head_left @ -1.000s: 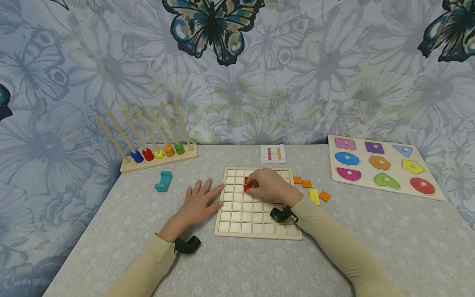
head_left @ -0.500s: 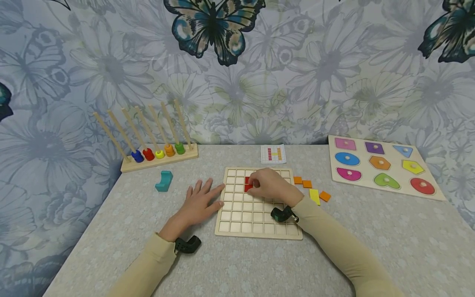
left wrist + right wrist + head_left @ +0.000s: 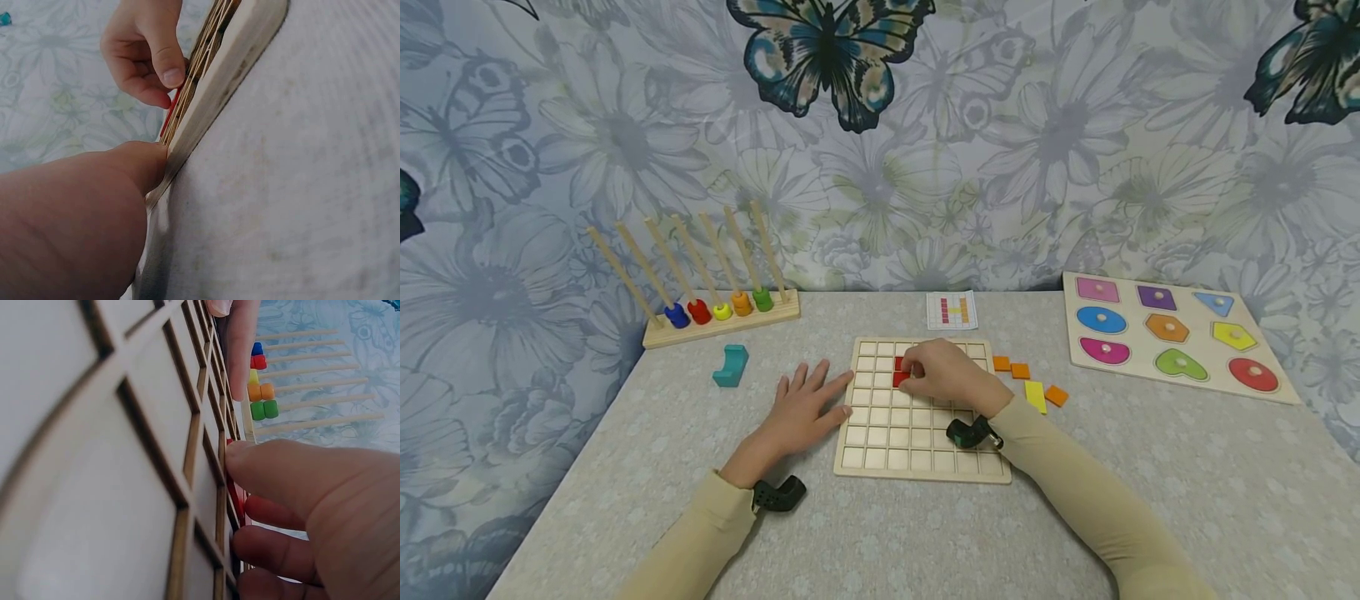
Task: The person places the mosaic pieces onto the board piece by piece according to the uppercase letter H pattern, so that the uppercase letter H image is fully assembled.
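Observation:
A square wooden grid board (image 3: 897,459) lies flat on the table, its cells edged by thin strips. Red square tiles (image 3: 900,380) show in its upper middle cells, partly hidden by my right hand (image 3: 951,375). The thumb and curled forefinger of that hand pinch a red tile (image 3: 235,492) low against the grid, as the right wrist view shows. My left hand (image 3: 801,417) rests palm down on the table, fingers spread. Its thumb and forefinger touch the board's left edge.
Orange tiles (image 3: 1020,372) and a yellow tile (image 3: 1035,397) lie right of the board. A pattern card (image 3: 952,311) lies behind it. A peg stand with beads (image 3: 722,321) and a teal block (image 3: 732,367) are at left, a shape puzzle (image 3: 1180,333) at right.
Both hands stay almost in place. My right fingers have shifted very slightly at the red tiles, and a little more red shows beside them.

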`<state>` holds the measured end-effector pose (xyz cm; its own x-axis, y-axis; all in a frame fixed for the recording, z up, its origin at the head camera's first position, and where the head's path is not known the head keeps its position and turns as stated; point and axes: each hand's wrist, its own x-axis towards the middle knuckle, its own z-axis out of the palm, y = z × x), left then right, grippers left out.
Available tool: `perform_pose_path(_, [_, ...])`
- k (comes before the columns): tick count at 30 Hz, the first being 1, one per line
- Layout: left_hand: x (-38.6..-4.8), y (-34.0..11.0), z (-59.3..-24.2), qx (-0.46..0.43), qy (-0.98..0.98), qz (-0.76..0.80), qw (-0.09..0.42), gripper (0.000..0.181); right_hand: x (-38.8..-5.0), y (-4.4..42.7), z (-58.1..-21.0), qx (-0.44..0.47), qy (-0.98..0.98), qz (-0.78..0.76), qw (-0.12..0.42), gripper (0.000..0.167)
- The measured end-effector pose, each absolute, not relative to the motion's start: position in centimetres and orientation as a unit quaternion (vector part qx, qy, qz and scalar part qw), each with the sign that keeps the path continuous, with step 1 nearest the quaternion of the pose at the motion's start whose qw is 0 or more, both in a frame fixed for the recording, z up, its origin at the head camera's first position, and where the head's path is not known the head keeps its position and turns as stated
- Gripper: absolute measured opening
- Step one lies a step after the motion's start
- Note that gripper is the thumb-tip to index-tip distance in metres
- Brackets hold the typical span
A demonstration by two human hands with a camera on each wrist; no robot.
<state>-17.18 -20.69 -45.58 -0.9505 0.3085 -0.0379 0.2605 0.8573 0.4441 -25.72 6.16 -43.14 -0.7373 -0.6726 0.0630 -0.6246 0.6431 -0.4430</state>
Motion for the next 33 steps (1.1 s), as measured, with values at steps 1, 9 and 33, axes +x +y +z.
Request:
perform_pose_path(1, [-17.2, -20.7, -45.6, 0.148, 0.962, 0.222, 0.053, 0.060, -25.7, 6.2, -43.2, -0.358, 0.905, -0.223, 0.053, 0.016])
perform_pose_path(9, [-17.3, -20.7, -45.6, 0.148, 0.963, 0.220, 0.053, 0.060, -25.7, 6.2, -43.2, -0.358, 0.906, -0.219, 0.050, 0.017])
perform_pose_path(33, [-17.3, -20.8, -45.8, 0.142, 0.964, 0.219, 0.057, 0.060, -25.4, 10.7, -41.8, -0.347, 0.916, -0.198, 0.029, 0.022])
